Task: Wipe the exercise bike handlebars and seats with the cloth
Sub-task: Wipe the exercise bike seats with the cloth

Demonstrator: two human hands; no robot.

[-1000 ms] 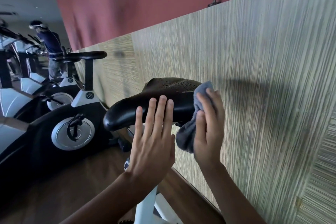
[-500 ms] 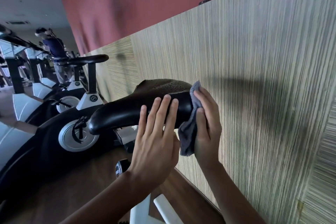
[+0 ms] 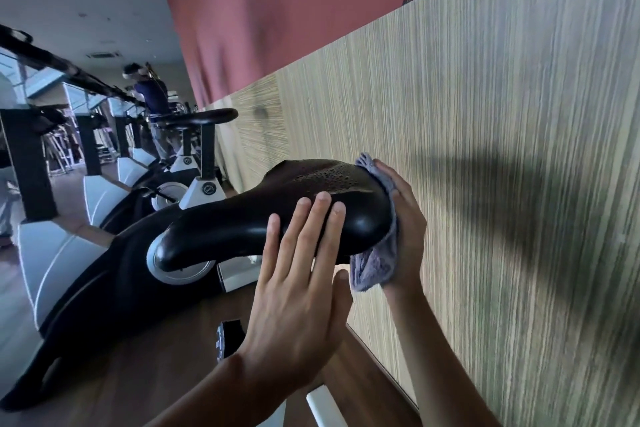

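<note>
Brown wood-plank floor (image 3: 156, 374), bounded along its right edge by a striped beige wall panel (image 3: 485, 184). Standing on it in a row: the nearest black-and-white exercise bike (image 3: 104, 288), then further white-based bikes (image 3: 100, 191). A person (image 3: 152, 104) stands at the far end.

The left hand (image 3: 298, 295) presses forward with straight fingers, while the right hand (image 3: 408, 222) is cupped, fingers curled.

A: Views logged?
B: One, head-worn, wide-angle, horizon tilted.
A: Facing?
B: Forward and down, very near the seat (image 3: 242, 222); wall (image 3: 485, 97) close along the right, row of bikes (image 3: 202, 189) receding far left.
</note>
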